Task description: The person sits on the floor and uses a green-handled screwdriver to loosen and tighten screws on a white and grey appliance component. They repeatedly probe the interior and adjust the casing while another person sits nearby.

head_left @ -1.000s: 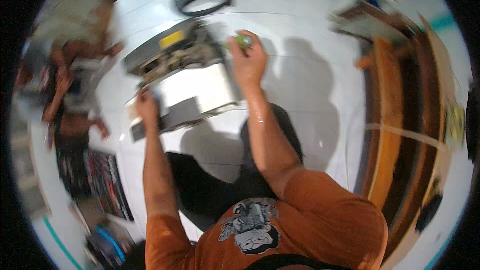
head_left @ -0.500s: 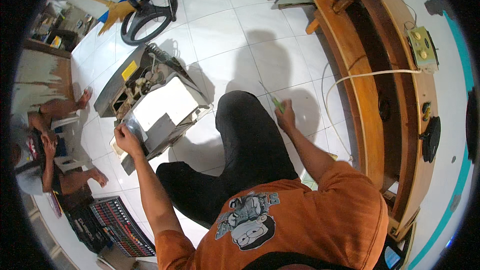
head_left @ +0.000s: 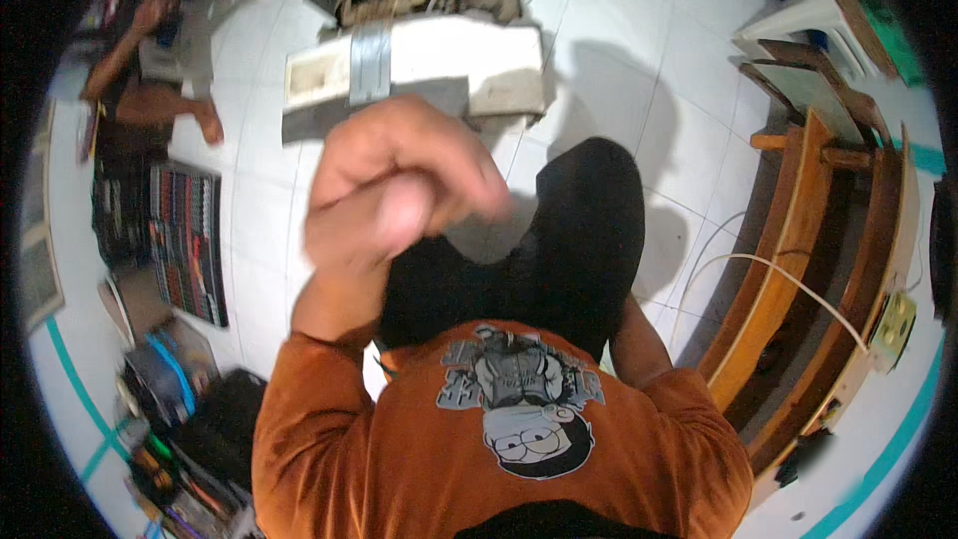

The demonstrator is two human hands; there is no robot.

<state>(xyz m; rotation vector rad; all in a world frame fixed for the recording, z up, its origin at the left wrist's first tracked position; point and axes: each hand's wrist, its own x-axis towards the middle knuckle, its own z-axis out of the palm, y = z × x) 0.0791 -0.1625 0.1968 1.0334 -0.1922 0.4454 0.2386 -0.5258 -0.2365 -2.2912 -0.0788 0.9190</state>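
Observation:
My left hand (head_left: 394, 185) is raised close in front of the view, its fingers curled and slightly smeared by motion. The inside of its grip is hidden, so I cannot make out whether anything is in it. Beyond it on the tiles lies an opened box-shaped appliance (head_left: 429, 52), with a white block, dusty inner parts and loose tubing. A silver strip (head_left: 370, 62) lies across its white top. My right forearm (head_left: 642, 341) goes down beside my right thigh, and the hand is hidden there.
A mixing console (head_left: 190, 240) stands at the left, near another person's bare legs (head_left: 165, 110). On the right is a wooden shelf unit (head_left: 788, 250) with a white cable (head_left: 758, 258) looping from a small yellow-green box (head_left: 891, 329). A white plastic chair (head_left: 798, 15) stands far right.
My left hand has left the appliance and come up near the view. My right hand, which held a green-handled screwdriver, has dropped out of sight. The view has turned, with the appliance now farther up.

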